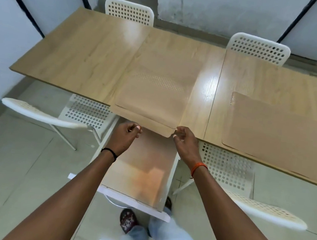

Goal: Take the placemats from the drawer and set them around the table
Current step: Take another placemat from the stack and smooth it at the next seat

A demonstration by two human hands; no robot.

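Note:
Two tan placemats (152, 99) lie stacked at the middle of the wooden table (72, 54), and the lower one sticks out over the near edge. My right hand (185, 142) pinches the stack's near right corner. Just below the overhanging front edge, my left hand (127, 135) has its fingers curled and nothing visible in them. A third tan placemat (274, 133) lies flat on the right part of the table. Under the table edge a white drawer (125, 199) stands pulled out towards me, with a glossy tan sheet (140, 169) inside it.
Two white perforated chairs (129, 11) (258, 48) stand at the far side. Two more (83, 111) (233, 167) are on the near side, left and right of the drawer. My feet (128, 221) stand on the tiled floor behind the drawer front.

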